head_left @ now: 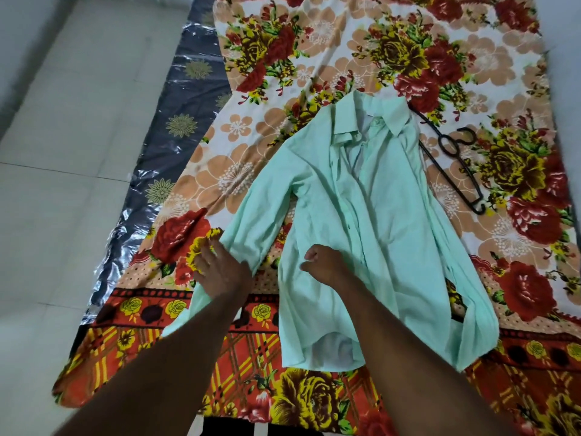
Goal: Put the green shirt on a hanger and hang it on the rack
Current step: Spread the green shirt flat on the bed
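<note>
The pale green button-up shirt [361, 215] lay front-up on the floral bedsheet [314, 58], apparently spread for hangering. The left hand [220, 269] pressed open-palmed on its left sleeve; the right hand [323, 262] rested loosely curled, gripping nothing. The black plastic hanger [452, 158] lay just right.
</note>
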